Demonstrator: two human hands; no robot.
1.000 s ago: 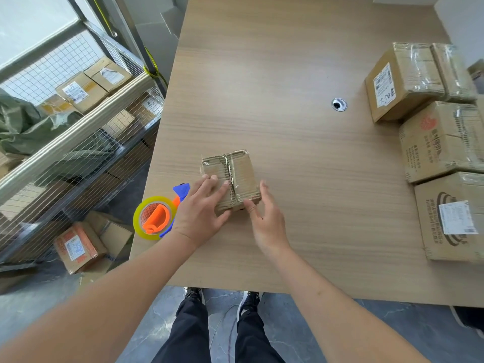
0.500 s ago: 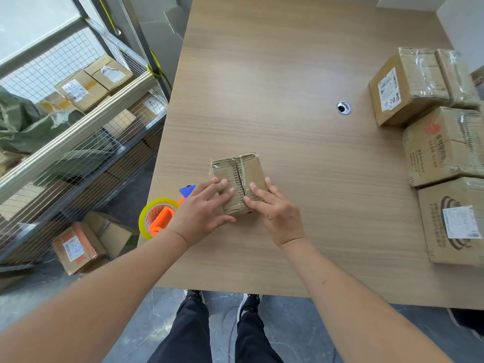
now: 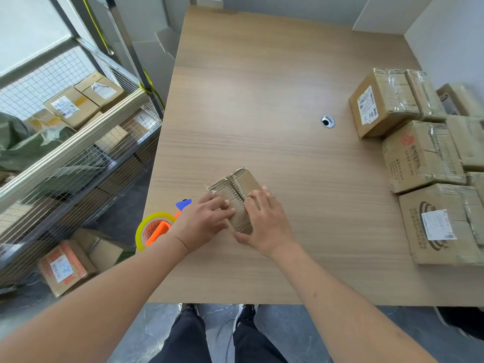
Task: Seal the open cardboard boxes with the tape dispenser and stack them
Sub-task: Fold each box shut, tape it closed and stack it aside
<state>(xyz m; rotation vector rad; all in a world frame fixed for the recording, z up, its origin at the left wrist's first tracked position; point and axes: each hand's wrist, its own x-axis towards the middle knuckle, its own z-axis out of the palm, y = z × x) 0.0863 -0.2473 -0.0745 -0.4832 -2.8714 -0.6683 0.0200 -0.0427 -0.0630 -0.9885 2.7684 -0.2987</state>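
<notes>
Fingers of both hands, left hand (image 3: 203,222) and right hand (image 3: 264,226), now lie flat, pressing the small box (image 3: 237,191) flaps shut near the table (image 3: 262,100) front edge; taping looks next.

Both hands cover the near half of the small box (image 3: 237,191). The left hand (image 3: 201,225) hides part of the tape dispenser (image 3: 157,229). Boxes at the counter's right edge (image 3: 468,142) are cut off.

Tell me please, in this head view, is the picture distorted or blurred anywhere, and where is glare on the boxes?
Head view: wide-angle bending curves the table edges and stretches both forearms at the bottom; the left hand and right hand on the small box look slightly soft; daylight gives pale glare on the tape-wrapped boxes at right; shadows are faint.
</notes>
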